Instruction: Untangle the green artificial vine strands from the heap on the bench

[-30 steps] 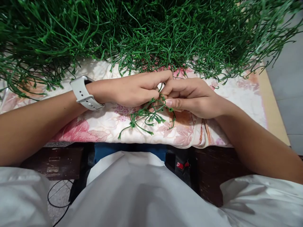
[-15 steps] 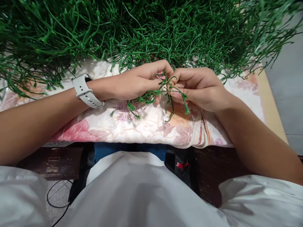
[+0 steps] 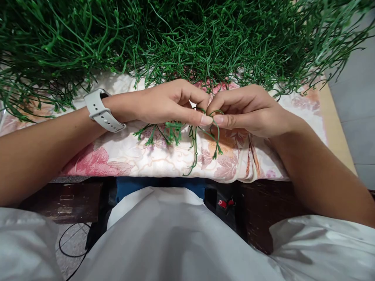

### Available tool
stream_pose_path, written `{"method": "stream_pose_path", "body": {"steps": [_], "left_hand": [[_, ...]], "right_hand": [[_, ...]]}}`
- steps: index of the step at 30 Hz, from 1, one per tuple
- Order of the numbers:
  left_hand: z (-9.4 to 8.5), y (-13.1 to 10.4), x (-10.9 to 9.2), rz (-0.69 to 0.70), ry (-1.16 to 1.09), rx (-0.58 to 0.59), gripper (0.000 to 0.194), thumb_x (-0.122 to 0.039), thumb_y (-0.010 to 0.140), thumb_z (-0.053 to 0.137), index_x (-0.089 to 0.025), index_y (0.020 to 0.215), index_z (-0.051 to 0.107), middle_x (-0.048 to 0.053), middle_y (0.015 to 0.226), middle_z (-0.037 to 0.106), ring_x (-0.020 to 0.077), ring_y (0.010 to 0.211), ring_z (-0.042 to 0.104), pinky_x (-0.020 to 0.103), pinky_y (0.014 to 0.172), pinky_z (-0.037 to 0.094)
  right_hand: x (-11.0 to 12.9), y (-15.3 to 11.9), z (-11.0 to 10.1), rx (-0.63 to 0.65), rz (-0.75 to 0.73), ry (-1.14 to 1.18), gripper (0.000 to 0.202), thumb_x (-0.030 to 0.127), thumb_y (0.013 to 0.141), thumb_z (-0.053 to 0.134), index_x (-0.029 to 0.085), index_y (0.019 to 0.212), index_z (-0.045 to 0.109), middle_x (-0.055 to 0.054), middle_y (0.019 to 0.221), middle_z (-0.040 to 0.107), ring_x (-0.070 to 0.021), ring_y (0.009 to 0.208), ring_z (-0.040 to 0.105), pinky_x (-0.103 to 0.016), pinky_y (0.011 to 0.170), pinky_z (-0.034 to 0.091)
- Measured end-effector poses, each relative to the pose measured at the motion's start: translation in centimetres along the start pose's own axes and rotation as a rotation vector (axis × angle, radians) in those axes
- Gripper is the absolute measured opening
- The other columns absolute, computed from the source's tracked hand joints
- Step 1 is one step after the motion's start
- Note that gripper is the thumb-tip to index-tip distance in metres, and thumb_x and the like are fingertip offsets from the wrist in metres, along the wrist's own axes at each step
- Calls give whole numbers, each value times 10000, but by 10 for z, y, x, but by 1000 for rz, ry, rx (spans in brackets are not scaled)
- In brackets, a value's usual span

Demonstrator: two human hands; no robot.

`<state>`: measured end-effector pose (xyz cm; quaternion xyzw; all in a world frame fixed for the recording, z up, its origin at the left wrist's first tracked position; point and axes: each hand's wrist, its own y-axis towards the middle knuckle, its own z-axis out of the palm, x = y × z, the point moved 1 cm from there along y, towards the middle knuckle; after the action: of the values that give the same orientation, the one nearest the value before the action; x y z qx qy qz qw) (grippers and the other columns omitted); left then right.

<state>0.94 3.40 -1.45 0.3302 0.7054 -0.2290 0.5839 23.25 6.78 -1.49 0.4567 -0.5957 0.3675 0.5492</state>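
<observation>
Thin green plastic-looking stems [image 3: 194, 146] with small branched tips hang from my fingers over the floral cloth. My left hand [image 3: 175, 102] is closed, thumb and forefinger pinching the stems. Its other fingers are mostly hidden, and more branched tips [image 3: 164, 132] stick out below it. Facing it, my right hand [image 3: 249, 109] pinches a curved stem [image 3: 217, 134] between thumb and forefinger. The fingertips of both hands almost meet. A white watch band [image 3: 102, 111] is on my left wrist.
A large heap of the same green stems [image 3: 175, 35] spreads across the far side of the table. Beneath lies a floral cloth [image 3: 164, 166], with a bare tan table edge [image 3: 336, 125] at right. A dark wooden drawer [image 3: 67, 201] and a black cable [image 3: 60, 242] show below.
The stems between my hands have turned and hang lower, toward the cloth's front edge. My left thumb has moved right, up to my right fingertips.
</observation>
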Motion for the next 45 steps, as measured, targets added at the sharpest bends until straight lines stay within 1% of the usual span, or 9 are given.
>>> {"method": "stream_pose_path", "body": {"steps": [4,12,15,20,28,32,37,41,45], "left_hand": [[-1,0,-4,-39,7,142,279,-308,848,841,-164,653,702,-29,567,507,83,545,426,246,561,373],[6,-2,-10,-155,-36,272,303,-285,829,842,-149,596,706,-42,532,498,56,503,427,221,534,334],[6,-3,-13,-197,-19,282,340,-316,810,859,-137,582,683,-38,555,525,56,534,458,213,559,350],[4,-4,-14,-226,47,369,331,-364,899,769,-138,660,726,-19,604,583,61,563,475,204,567,355],[6,-2,-9,-161,-23,440,418,-456,879,789,-164,596,698,-13,532,513,83,504,415,243,514,340],[7,-1,-10,-154,-34,437,416,-448,864,809,-166,579,695,-17,512,496,82,486,417,232,488,337],[6,-2,-8,-229,-52,385,384,-408,728,938,-166,552,697,-16,502,514,100,496,449,254,504,385],[7,-2,-7,-213,-29,350,388,-381,725,947,-157,545,687,-6,509,529,105,508,469,252,512,407],[6,1,-7,-187,-25,435,431,-454,771,905,-176,543,668,-14,490,517,102,471,442,244,470,383]], "right_hand": [[4,0,0,139,1,-164,149,155,1057,639,102,918,647,31,765,549,-49,681,485,-165,630,379],[8,3,6,350,-40,-277,266,182,1116,539,79,899,655,26,711,566,-39,625,487,-154,619,383],[9,3,8,376,-11,-295,321,228,1132,511,94,871,641,26,682,546,-47,609,478,-163,603,375],[8,3,8,409,20,-298,359,279,1135,500,124,835,621,28,669,517,-62,605,458,-173,596,373],[8,7,9,442,-12,-251,383,283,1124,509,156,765,556,39,651,406,-71,591,376,-195,578,325],[8,7,10,465,-11,-252,394,302,1131,505,154,770,556,39,656,411,-69,597,367,-192,589,326],[6,5,9,496,-3,-262,412,363,1147,475,147,823,610,17,689,494,-78,646,453,-193,637,370],[6,6,10,522,-11,-265,427,361,1152,461,143,814,604,27,672,462,-74,628,419,-194,630,364],[8,8,12,541,1,-234,440,355,1152,448,153,780,567,32,661,413,-82,615,382,-216,622,344]]}}
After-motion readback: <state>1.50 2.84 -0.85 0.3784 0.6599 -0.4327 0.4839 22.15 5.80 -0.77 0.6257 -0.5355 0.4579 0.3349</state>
